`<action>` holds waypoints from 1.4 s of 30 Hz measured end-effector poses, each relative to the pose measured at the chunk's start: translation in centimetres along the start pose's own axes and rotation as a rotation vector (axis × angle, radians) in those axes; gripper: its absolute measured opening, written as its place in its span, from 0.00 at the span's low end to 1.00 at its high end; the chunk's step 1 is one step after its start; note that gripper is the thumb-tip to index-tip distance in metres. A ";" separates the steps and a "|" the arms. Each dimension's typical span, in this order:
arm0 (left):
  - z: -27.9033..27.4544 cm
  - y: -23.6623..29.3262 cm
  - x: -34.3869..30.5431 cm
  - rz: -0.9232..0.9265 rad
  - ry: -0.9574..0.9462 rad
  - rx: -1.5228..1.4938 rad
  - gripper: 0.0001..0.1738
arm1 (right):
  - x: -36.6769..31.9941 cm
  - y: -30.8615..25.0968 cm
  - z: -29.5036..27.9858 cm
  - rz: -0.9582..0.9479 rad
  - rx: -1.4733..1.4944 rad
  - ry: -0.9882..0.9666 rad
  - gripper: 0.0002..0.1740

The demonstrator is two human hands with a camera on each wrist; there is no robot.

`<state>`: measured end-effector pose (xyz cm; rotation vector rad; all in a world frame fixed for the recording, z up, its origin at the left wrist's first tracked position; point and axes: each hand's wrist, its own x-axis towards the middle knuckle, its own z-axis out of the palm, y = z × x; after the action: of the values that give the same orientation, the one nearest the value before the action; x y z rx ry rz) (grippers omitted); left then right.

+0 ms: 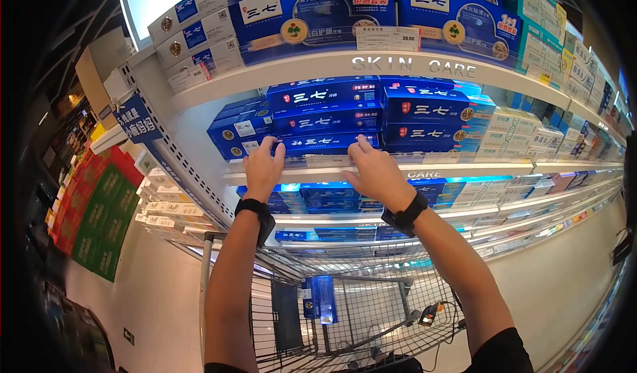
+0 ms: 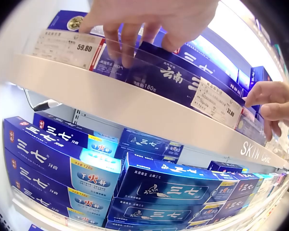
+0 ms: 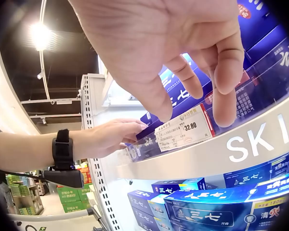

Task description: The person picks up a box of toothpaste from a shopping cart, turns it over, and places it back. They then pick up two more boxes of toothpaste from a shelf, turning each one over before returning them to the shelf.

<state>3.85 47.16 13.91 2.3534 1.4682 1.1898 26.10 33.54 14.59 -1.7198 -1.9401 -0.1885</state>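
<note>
On the middle shelf, a dark blue toothpaste box (image 1: pixel 318 142) lies at the bottom of a short stack, its long face to the front. My left hand (image 1: pixel 263 171) is at its left end. In the left wrist view, the left fingers (image 2: pixel 128 41) reach down behind the clear shelf lip, beside the end of the toothpaste box (image 2: pixel 149 79). My right hand (image 1: pixel 379 177) is over the box's right end, with fingers (image 3: pixel 225 103) bent loosely downward near the lip and the thumb beside a price tag (image 3: pixel 185 130). Neither hand grips the box in these views.
More blue toothpaste boxes (image 1: pixel 424 111) stand to the right and others fill the shelf below. The overhanging upper shelf (image 1: pixel 318 64) carries larger gift packs. A wire shopping cart (image 1: pixel 371 287) stands below my arms, holding a blue box (image 1: pixel 324 299).
</note>
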 end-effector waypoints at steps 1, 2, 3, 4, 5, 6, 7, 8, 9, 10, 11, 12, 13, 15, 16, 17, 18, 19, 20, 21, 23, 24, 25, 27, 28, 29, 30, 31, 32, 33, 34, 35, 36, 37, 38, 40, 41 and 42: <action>-0.1 0.1 0.0 -0.016 -0.013 0.012 0.18 | -0.1 -0.1 -0.2 0.007 -0.003 -0.006 0.27; -0.2 0.3 0.0 -0.030 -0.027 0.023 0.18 | -0.1 -0.2 -0.4 0.003 0.003 0.003 0.25; -0.2 0.5 0.1 -0.044 -0.042 0.031 0.19 | -0.1 -0.3 -0.5 0.001 0.007 0.013 0.22; -0.2 0.6 0.2 -0.059 -0.054 0.034 0.20 | -0.2 -0.3 -0.6 -0.001 0.011 0.022 0.20; -0.2 0.7 0.4 -0.074 -0.066 0.038 0.20 | -0.2 -0.2 -0.7 0.000 0.012 0.018 0.20; -0.3 0.8 0.5 -0.089 -0.078 0.042 0.21 | -0.2 -0.1 -0.7 0.000 0.013 0.014 0.20; -0.5 1.1 0.6 -0.105 -0.089 0.045 0.22 | -0.3 -0.1 -0.7 0.000 0.015 0.011 0.20; -0.6 1.4 0.7 -0.121 -0.101 0.048 0.22 | -0.3 0.0 -0.7 0.000 0.014 0.009 0.20; -0.7 1.6 0.7 -0.136 -0.112 0.050 0.23 | -0.3 0.1 -0.6 0.000 0.013 0.008 0.20; -0.6 1.5 0.8 -0.133 -0.110 0.045 0.23 | -0.4 0.2 -0.6 0.000 0.011 0.008 0.21; -0.5 1.3 0.8 -0.130 -0.108 0.041 0.23 | -0.4 0.2 -0.6 -0.001 0.015 0.008 0.21; -0.4 1.1 0.9 -0.126 -0.105 0.037 0.23 | -0.4 0.2 -0.7 -0.002 0.019 0.009 0.21; -0.3 1.0 0.9 -0.117 -0.098 0.026 0.23 | -0.4 0.1 -0.7 -0.003 0.024 0.011 0.21; -0.2 0.8 0.9 -0.100 -0.084 0.005 0.22 | -0.4 0.2 -0.7 -0.008 0.028 0.010 0.22; -0.1 0.6 0.9 -0.097 -0.081 -0.013 0.22 | -0.3 0.2 -0.7 -0.011 0.029 0.009 0.22; 0.1 0.4 1.0 -0.093 -0.077 -0.032 0.22 | -0.4 0.3 -0.6 -0.018 0.025 0.011 0.23; 0.1 0.2 1.0 -0.090 -0.073 -0.051 0.22 | -0.4 0.3 -0.5 -0.026 0.020 0.013 0.24; 0.1 0.1 1.0 -0.084 -0.063 -0.057 0.22 | -0.4 0.3 -0.5 -0.034 0.014 0.015 0.25; 0.2 0.0 1.0 -0.079 -0.054 -0.064 0.22 | -0.4 0.2 -0.6 -0.026 0.023 0.008 0.24; 0.3 0.0 1.0 -0.074 -0.044 -0.071 0.22 | -0.4 0.1 -0.8 -0.017 0.031 0.001 0.23; 0.4 -0.3 1.1 -0.070 -0.040 -0.074 0.22 | -0.4 0.0 -0.9 -0.009 0.035 -0.004 0.21; 0.4 -0.3 1.1 -0.067 -0.038 -0.075 0.22 | -0.4 0.0 -0.9 -0.009 0.030 -0.001 0.21; 0.4 -0.3 1.1 -0.066 -0.037 -0.075 0.22 | -0.4 -0.1 -0.9 -0.010 0.026 0.001 0.21; 0.2 -0.1 1.0 -0.062 -0.036 -0.074 0.22 | -0.3 -0.2 -1.0 -0.004 0.026 -0.010 0.21; 0.0 0.0 0.9 -0.069 -0.043 -0.071 0.21 | -0.3 -0.3 -1.0 -0.001 0.027 -0.016 0.21; -0.2 0.2 0.9 -0.076 -0.050 -0.068 0.21 | -0.3 -0.2 -0.9 -0.006 0.023 -0.011 0.21; -0.3 0.3 0.8 -0.082 -0.057 -0.066 0.21 | -0.2 -0.1 -0.7 -0.012 0.020 -0.006 0.21; -0.3 0.3 0.8 -0.081 -0.055 -0.061 0.21 | -0.2 -0.1 -0.6 -0.017 0.016 -0.002 0.21; -0.3 0.2 0.8 -0.079 -0.053 -0.057 0.20 | -0.1 0.0 -0.5 -0.024 0.015 0.001 0.22; -0.3 0.1 0.8 -0.078 -0.051 -0.052 0.20 | -0.1 -0.1 -0.4 -0.030 0.014 0.004 0.22; -0.4 0.0 0.9 -0.087 -0.057 -0.058 0.20 | 0.0 -0.1 -0.3 -0.037 0.014 0.008 0.22; -0.4 -0.1 0.9 -0.096 -0.062 -0.064 0.20 | 0.1 -0.1 -0.2 -0.049 0.000 0.009 0.23; -0.4 -0.3 0.9 -0.105 -0.067 -0.069 0.19 | 0.2 -0.2 0.0 -0.062 -0.014 0.011 0.24; -0.4 -0.5 1.0 -0.118 -0.066 -0.067 0.19 | 0.3 -0.3 0.1 -0.074 -0.028 0.013 0.25; -0.4 -0.7 1.1 -0.131 -0.065 -0.064 0.19 | 0.5 -0.5 0.1 -0.073 -0.019 0.011 0.25; -0.3 -1.5 1.2 -0.134 -0.042 -0.068 0.19 | 0.7 -0.8 0.2 -0.072 -0.001 0.006 0.25; -0.1 -2.0 1.3 -0.124 -0.022 -0.075 0.19 | 0.7 -0.9 0.3 -0.074 0.021 0.014 0.24; -0.2 -2.0 1.2 -0.113 -0.001 -0.083 0.20 | 0.7 -0.8 0.4 -0.076 0.043 0.022 0.24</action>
<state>2.57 49.13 13.79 2.1863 1.4990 1.1966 25.14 34.19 14.79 -1.6114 -1.9808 -0.1918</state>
